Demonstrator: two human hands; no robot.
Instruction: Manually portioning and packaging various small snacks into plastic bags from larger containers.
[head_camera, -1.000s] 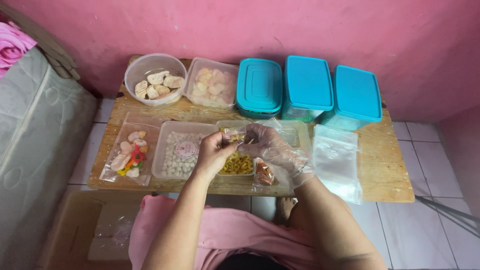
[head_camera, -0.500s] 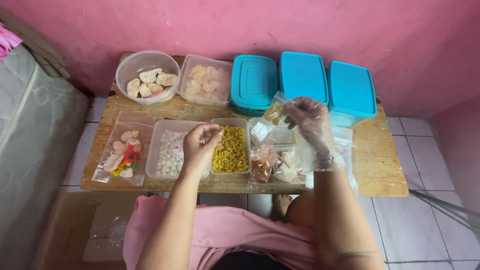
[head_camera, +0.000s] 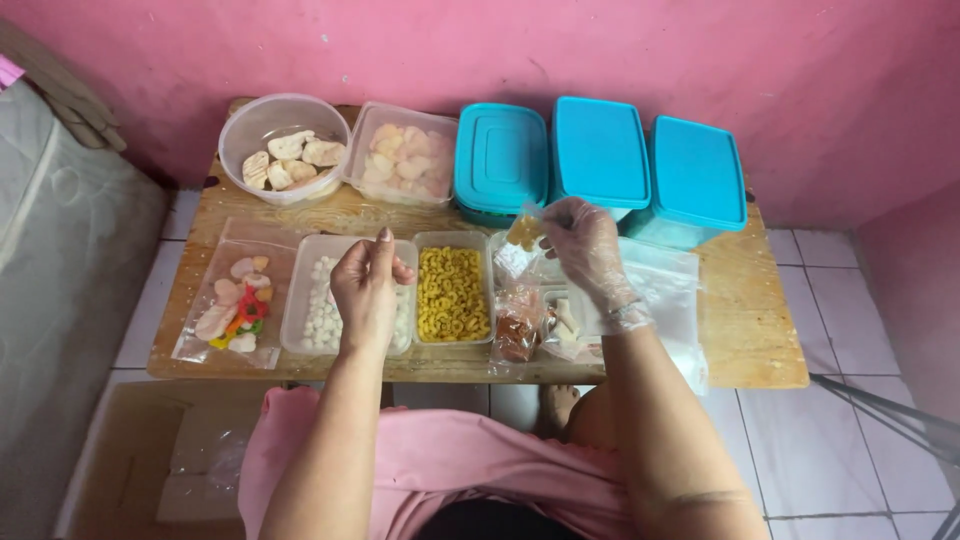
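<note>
Right hand (head_camera: 585, 245), sheathed in a thin clear glove, is up over the back half of the bench (head_camera: 760, 340), and its grip is pinching a small clear bag (head_camera: 523, 232) with yellowish pieces inside. The bag hangs just in front of the round-cornered teal container (head_camera: 500, 160), above the open trays.

Left hand (head_camera: 367, 290) is bare, raised over the tray of small white balls (head_camera: 318, 305). Its fingertips are pressed together, pointing up; whether anything sits between them, I cannot tell.

Right beside that tray lies the tray of yellow ring-shaped snacks (head_camera: 452, 293), uncovered. Next along, under the gloved wrist, sits a little packet of reddish-brown bits (head_camera: 517, 330) and a clear tray with pale pieces (head_camera: 567, 322), partly hidden. A stack of empty clear bags (head_camera: 668, 290) lies flat to the right of those.

Far left front, a filled clear bag of mixed coloured snacks (head_camera: 238, 305) lies flat on the wood.

Back row, left to right: a round clear bowl with pale crackers (head_camera: 285, 150), a square clear tub of pinkish crackers (head_camera: 402, 155), then the teal container and two taller blue-lidded boxes (head_camera: 650, 165), all closed.

Pink wall (head_camera: 500, 50) behind, white tiled floor (head_camera: 860, 440) to the right, cardboard box (head_camera: 150, 460) low left.
</note>
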